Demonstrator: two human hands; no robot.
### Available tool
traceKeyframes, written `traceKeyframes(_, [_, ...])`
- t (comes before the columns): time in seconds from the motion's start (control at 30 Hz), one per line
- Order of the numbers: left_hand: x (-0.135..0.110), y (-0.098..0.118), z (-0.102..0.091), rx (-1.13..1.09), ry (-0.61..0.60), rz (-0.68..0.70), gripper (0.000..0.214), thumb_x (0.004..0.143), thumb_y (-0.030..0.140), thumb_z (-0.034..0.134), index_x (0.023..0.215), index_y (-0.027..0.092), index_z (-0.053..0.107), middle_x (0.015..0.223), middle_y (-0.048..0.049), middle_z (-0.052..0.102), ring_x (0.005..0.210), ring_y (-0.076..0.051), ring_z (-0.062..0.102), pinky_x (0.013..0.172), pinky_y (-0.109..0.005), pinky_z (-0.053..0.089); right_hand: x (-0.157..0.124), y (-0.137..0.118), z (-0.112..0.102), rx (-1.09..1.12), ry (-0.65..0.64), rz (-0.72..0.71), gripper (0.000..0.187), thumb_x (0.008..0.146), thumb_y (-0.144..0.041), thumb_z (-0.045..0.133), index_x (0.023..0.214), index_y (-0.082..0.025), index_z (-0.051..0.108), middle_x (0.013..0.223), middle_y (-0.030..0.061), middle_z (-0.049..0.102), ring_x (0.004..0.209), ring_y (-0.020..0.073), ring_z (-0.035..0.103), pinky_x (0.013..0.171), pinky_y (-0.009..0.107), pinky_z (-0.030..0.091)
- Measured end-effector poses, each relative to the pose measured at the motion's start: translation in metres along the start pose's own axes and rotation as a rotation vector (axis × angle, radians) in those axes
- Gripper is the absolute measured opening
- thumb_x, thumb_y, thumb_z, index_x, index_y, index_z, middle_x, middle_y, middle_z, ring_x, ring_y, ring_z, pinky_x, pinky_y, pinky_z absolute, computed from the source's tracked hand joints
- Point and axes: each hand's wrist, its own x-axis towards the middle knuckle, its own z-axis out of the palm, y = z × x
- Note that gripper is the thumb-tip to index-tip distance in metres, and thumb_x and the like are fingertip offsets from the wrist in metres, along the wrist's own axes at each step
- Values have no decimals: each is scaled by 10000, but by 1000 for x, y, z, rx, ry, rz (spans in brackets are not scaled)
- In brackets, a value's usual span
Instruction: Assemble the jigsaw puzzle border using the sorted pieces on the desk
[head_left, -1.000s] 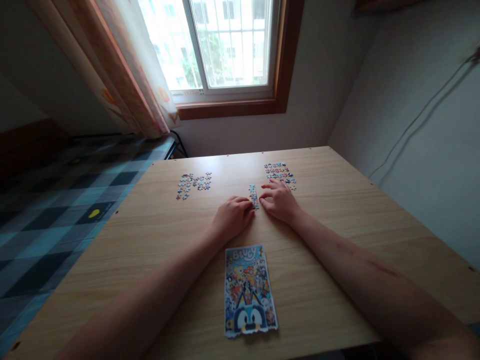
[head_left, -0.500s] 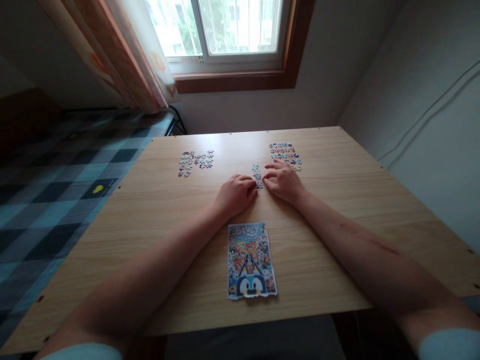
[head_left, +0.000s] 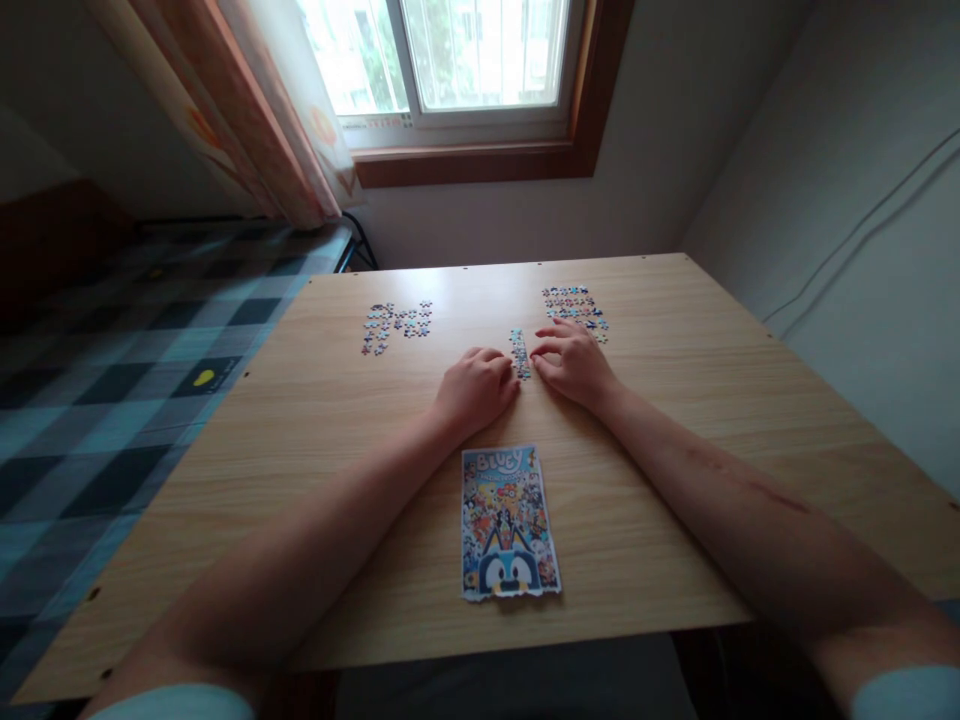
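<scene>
A narrow strip of joined jigsaw pieces (head_left: 519,350) lies on the table between my hands. My left hand (head_left: 480,385) rests at its lower left side, fingers curled together, with the fingertips at the strip's edge. Whether a loose piece is under them is hidden. On the other side, my right hand (head_left: 574,362) has its fingers spread, the thumb and index tips close to the strip's right edge. Nearer to me lies a printed picture sheet (head_left: 510,525) headed "Bluey", with a torn-looking bottom edge.
Loose jigsaw pieces (head_left: 397,325) are spread at the back left of the wooden table (head_left: 337,440). More pieces in rows (head_left: 570,300) lie beyond my right hand, which partly covers them. A bed with a checked cover (head_left: 172,300) adjoins the left side; a window (head_left: 487,55) is behind.
The whole view has shifted slightly, so everything appears a little further right. Both hands stay beside the strip with almost the same finger positions.
</scene>
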Motion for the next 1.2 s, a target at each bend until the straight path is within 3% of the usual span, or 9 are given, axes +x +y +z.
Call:
traceKeyframes(0.2, [-7, 12, -12, 258, -126, -185, 385, 948, 462, 487, 1071, 129, 638, 1130, -147, 646, 1078, -286, 552, 852, -386, 511, -4, -2, 0, 8, 62, -37, 141, 837, -264, 639, 815, -221, 772, 1125, 54, 720, 1254, 309, 530, 1094, 533, 375])
traceKeyframes(0.37, [-14, 11, -13, 315, -164, -191, 483, 965, 464, 446, 1231, 83, 577, 1206, -170, 622, 1104, -288, 543, 906, -390, 489, -10, -13, -6, -4, 182, -127, 322, 915, -365, 581, 682, -210, 740, 1241, 59, 680, 1290, 297, 515, 1112, 504, 355])
traceKeyframes(0.43, [-16, 8, -15, 305, -166, -182, 485, 962, 463, 451, 1235, 83, 578, 1209, -166, 621, 1107, -287, 542, 915, -388, 486, -12, -19, -9, 27, 188, -176, 372, 946, -337, 540, 641, -216, 715, 1171, 38, 715, 1253, 274, 549, 1091, 469, 373])
traceKeyframes(0.57, [-17, 4, -18, 276, -160, -154, 473, 955, 470, 456, 1214, 98, 589, 1180, -150, 625, 1097, -280, 540, 935, -384, 477, -13, -27, -11, 191, 115, -273, 408, 969, -255, 482, 605, -201, 657, 841, 23, 751, 888, 183, 672, 884, 335, 473])
traceKeyframes(0.73, [-17, 3, -18, 258, -174, -148, 468, 949, 470, 460, 1205, 100, 588, 1162, -156, 616, 1089, -284, 532, 955, -398, 465, -13, -28, -11, 308, -30, -233, 505, 968, -253, 417, 490, -170, 556, 583, 17, 591, 551, 104, 557, 589, 239, 408])
traceKeyframes(0.9, [-17, 1, -15, 259, -162, -148, 486, 943, 469, 460, 1231, 95, 575, 1163, -161, 613, 1084, -290, 520, 965, -411, 458, -17, -23, -4, 400, -125, -125, 531, 940, -253, 419, 416, -171, 397, 507, 4, 473, 462, 82, 460, 513, 241, 318])
traceKeyframes(1.03, [-18, 1, -13, 249, -140, -147, 496, 934, 464, 473, 1244, 88, 567, 1158, -161, 608, 1086, -290, 514, 961, -407, 463, -17, -22, 1, 408, -120, -92, 518, 931, -277, 430, 447, -188, 267, 488, -8, 398, 442, 77, 390, 487, 252, 263])
traceKeyframes(1.2, [-19, 0, -12, 221, -134, -159, 488, 926, 461, 480, 1245, 102, 568, 1170, -153, 614, 1097, -286, 517, 1001, -413, 449, -16, -26, 2, 395, -123, -84, 497, 978, -334, 397, 508, -187, 328, 512, -3, 434, 499, 97, 441, 545, 250, 319])
